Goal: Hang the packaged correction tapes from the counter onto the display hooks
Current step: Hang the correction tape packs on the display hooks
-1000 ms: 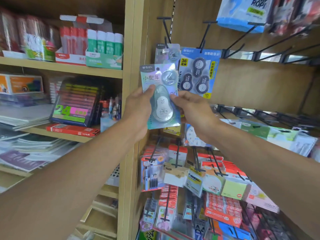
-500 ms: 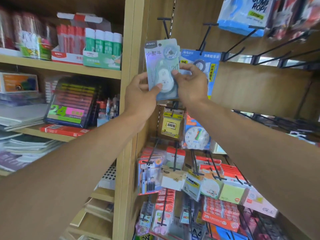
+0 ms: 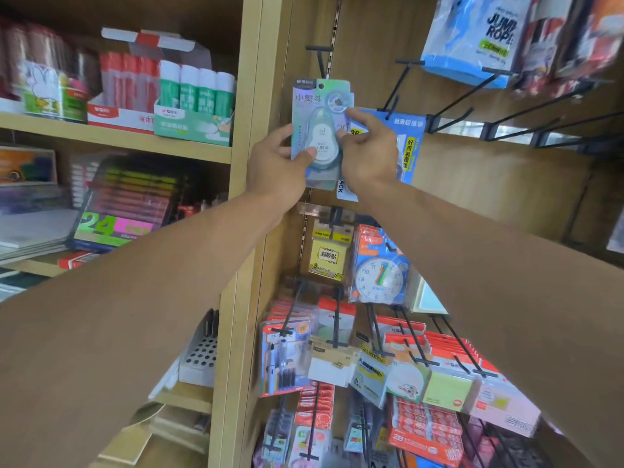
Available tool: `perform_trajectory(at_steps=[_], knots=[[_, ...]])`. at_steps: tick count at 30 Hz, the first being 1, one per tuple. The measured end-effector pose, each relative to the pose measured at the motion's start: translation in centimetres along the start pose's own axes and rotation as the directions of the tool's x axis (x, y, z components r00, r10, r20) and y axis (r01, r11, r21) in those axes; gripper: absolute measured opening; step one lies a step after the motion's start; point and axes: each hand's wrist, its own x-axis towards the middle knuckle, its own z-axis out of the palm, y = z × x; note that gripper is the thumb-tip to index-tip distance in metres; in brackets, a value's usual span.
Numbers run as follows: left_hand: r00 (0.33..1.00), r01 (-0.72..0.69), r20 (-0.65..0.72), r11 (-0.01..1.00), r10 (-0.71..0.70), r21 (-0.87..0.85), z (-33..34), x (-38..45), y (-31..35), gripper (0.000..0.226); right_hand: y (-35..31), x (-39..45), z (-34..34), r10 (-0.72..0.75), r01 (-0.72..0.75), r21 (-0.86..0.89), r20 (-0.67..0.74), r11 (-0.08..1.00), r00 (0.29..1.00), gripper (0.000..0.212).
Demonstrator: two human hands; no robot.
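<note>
Head view: a packaged correction tape (image 3: 320,130) is held upright against the wooden display panel (image 3: 489,184), raised to a black display hook (image 3: 319,60) that projects from the slotted metal strip (image 3: 334,32). The small hole near the card's top edge lies just below the hook's crossbar; whether the hook has passed through the hole cannot be told. The pack is grasped by both hands. The left hand (image 3: 275,163) is closed on its lower left edge, with the thumb pressed across the front of the blister. The right hand (image 3: 369,152) is closed on the right side of the pack, its fingertips pinching the card beside the round refill window. Directly behind the right hand a blue multi-pack of correction tape (image 3: 410,146) is hung from the neighbouring hook, partly covered by the hand. Lower on the panel, a yellow pack of sticky notes (image 3: 327,256) and a toy clock pack (image 3: 380,275) are hung side by side, with rows of red-topped packets (image 3: 449,352) below them. To the left, boxes of glue sticks (image 3: 194,96) are stood on a wooden shelf (image 3: 111,138).
</note>
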Motion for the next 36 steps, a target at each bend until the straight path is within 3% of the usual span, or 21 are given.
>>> perform_trajectory(at_steps=[10, 14, 17, 20, 31, 36], knots=[[1.000, 0.021, -0.005, 0.997, -0.021, 0.078, 0.1, 0.6, -0.3, 0.044, 0.6, 0.4, 0.8, 0.088, -0.087, -0.023, 0.053, 0.996, 0.995, 0.029], [1.000, 0.021, -0.006, 0.992, -0.021, 0.128, 0.4, 0.8, -1.3, 0.048, 0.9, -0.3, 1.1, 0.128, -0.123, -0.040, 0.179, 0.992, 0.975, 0.043], [0.998, 0.022, 0.051, 0.978, -0.034, 0.209, 0.7, 0.7, -1.9, 0.053, 1.3, -0.4, 1.1, 0.115, -0.088, -0.115, 0.248, 0.989, 0.962, 0.065], [0.987, 0.050, 0.134, 0.966, -0.086, 0.252, 0.9, 1.2, -2.6, 0.063, 2.0, 0.3, 1.4, 0.089, -0.040, -0.186, 0.262, 0.982, 0.961, 0.073], [0.972, 0.074, 0.190, 0.947, -0.139, 0.314, 1.6, 2.0, -5.5, 0.074, 4.7, 2.1, 2.9, 0.020, 0.082, -0.365, 0.268, 0.927, 0.963, 0.069], [0.971, 0.133, 0.151, 0.944, -0.185, 0.303, 1.8, 0.8, -5.9, 0.069, 5.2, 1.3, 2.7, 0.042, 0.044, -0.347, 0.235, 0.937, 0.971, 0.063]])
